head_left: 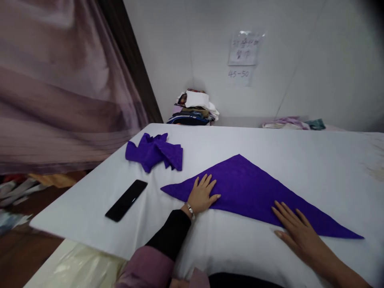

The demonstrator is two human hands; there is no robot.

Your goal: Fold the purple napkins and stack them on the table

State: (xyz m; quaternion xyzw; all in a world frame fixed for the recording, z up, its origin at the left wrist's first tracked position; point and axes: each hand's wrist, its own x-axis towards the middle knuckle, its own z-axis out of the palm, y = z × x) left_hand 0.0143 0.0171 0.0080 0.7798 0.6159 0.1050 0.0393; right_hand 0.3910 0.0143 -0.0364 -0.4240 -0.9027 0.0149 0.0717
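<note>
A purple cloth (252, 188) folded into a flat triangle lies on the white table (270, 144). My left hand (202, 194) rests flat on its left part, fingers spread. My right hand (295, 230) lies flat on its lower right edge, fingers stretched out. Neither hand grips anything.
A crumpled purple cloth (156, 152) lies at the table's far left. A black phone (126, 200) sits near the left edge. A pile of folded clothes (195, 108) stands against the back wall, more fabric (292, 123) to its right. A mauve curtain (60, 88) hangs at left.
</note>
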